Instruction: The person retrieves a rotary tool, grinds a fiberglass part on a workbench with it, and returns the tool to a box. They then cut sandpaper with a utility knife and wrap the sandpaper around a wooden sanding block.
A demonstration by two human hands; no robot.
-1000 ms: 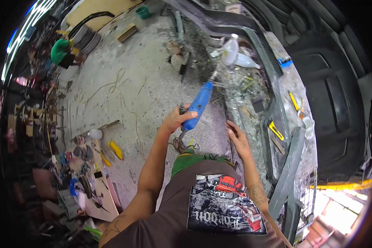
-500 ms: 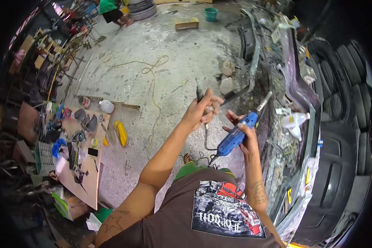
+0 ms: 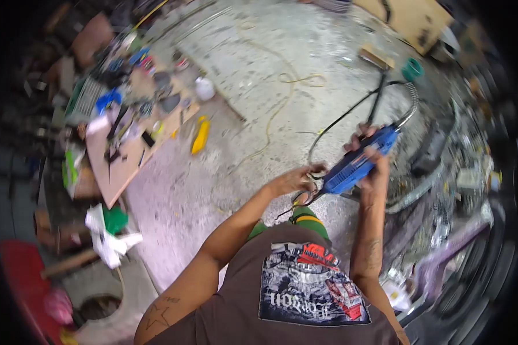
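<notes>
My right hand (image 3: 375, 164) is wrapped round a blue power tool (image 3: 354, 167), held at a slant in front of my body. A ribbed metal sleeve (image 3: 411, 106) curves up from the tool's far end and runs into a thin black cable (image 3: 346, 109). A dark rod-like handpiece (image 3: 377, 98) stands out above the right fingers; its lower end is hidden by them. At the tool's near end, my left hand (image 3: 298, 180) has its fingers curled at the black cord (image 3: 317, 195). The left fingers are blurred by motion.
To the left stands a board table (image 3: 124, 172) with scattered tools and a white container (image 3: 204, 88). A yellow object (image 3: 200, 135) and a yellow hose (image 3: 270, 123) lie on the floor. Car parts (image 3: 431, 236) lie at the right, and a green bucket (image 3: 412, 69) stands further off.
The view has turned right. My left hand has let go of the dark handpiece and come down to the tool's cord end; the handpiece is now at my right hand.
</notes>
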